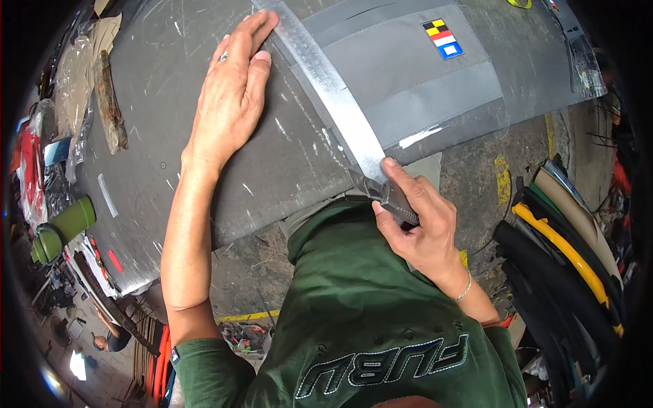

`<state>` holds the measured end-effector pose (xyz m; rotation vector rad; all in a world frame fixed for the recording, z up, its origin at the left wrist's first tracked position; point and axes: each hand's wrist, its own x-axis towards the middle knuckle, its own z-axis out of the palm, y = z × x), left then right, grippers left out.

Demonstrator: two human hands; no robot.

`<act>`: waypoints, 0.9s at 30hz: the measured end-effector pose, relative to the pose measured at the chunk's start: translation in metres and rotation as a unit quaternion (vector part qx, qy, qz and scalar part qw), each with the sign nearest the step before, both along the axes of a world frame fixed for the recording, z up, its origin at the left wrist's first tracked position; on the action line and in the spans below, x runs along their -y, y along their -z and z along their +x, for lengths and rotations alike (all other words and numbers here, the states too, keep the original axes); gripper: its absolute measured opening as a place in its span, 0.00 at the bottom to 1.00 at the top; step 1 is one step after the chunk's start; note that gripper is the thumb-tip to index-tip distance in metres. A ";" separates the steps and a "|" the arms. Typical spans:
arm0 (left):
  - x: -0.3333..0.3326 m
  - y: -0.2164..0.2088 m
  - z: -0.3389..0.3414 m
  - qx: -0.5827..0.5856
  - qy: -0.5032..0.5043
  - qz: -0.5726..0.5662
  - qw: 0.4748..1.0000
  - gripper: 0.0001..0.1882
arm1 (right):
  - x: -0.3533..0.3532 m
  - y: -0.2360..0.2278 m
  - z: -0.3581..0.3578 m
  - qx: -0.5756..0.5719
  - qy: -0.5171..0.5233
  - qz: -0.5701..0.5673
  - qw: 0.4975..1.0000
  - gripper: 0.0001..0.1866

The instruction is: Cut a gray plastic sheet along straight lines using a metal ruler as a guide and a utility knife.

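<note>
A long metal ruler (333, 85) lies slantwise along the left edge of a grey sheet (408, 61) with stitched seams and a small patch (443, 39) of coloured flags. My left hand (235, 85) lies flat, fingers stretched, its fingertips at the ruler's far part. At the ruler's near end my right hand (425, 221) is closed round a black utility knife (401, 206) with a ribbed handle, my index fingertip by the ruler's edge. A narrow dark strip (364, 180) curls up beside it. The knife's blade is hidden.
The dark, scratched table (156, 163) ends close to my body. On its left are a green bottle (71, 219), a piece of wood (110, 102) and plastic wrapping (73, 81). Rolls of material (564, 238) stand at the right. A person (112, 336) is at the far lower left.
</note>
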<state>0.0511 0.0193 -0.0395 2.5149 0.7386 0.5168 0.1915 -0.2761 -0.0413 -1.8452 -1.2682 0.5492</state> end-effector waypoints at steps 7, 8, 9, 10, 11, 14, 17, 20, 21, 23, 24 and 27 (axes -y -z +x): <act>0.003 0.007 0.001 -0.038 0.002 0.100 0.994 0.33 | 0.000 0.003 -0.001 -0.002 0.007 0.003 1.000 0.43; 0.003 0.007 0.002 -0.049 0.011 0.120 0.992 0.36 | 0.000 0.002 -0.001 -0.002 0.007 0.005 1.000 0.43; 0.003 0.007 0.003 -0.057 0.019 0.138 0.989 0.40 | 0.000 0.002 -0.001 -0.003 0.006 0.003 1.000 0.43; 0.004 0.008 0.004 -0.062 0.015 0.131 0.989 0.50 | 0.001 0.001 0.000 -0.003 0.004 0.000 1.000 0.42; 0.004 0.008 0.004 -0.061 0.012 0.133 0.989 0.51 | 0.001 0.001 0.001 -0.004 0.001 -0.006 1.000 0.40; 0.007 0.008 0.004 -0.061 0.004 0.134 0.989 0.54 | 0.001 -0.001 0.001 -0.001 -0.003 -0.010 1.000 0.39; 0.007 0.007 0.004 -0.064 -0.002 0.126 0.990 0.54 | 0.001 -0.002 0.002 -0.006 -0.005 -0.010 1.000 0.39; 0.007 0.007 0.005 -0.060 -0.003 0.115 0.992 0.53 | 0.000 -0.002 0.003 -0.010 -0.008 -0.013 1.000 0.39; 0.007 0.007 0.005 -0.058 -0.003 0.112 0.992 0.53 | 0.000 -0.003 0.003 -0.014 -0.010 -0.012 1.000 0.39; 0.007 0.007 0.005 -0.058 -0.004 0.111 0.992 0.53 | 0.001 -0.003 0.003 -0.012 -0.009 -0.015 1.000 0.39; 0.007 0.007 0.005 -0.058 -0.004 0.112 0.992 0.53 | 0.001 -0.003 0.003 -0.012 -0.009 -0.015 1.000 0.39; 0.007 0.007 0.005 -0.058 -0.003 0.114 0.992 0.53 | 0.001 -0.003 0.003 -0.015 -0.009 -0.018 1.000 0.39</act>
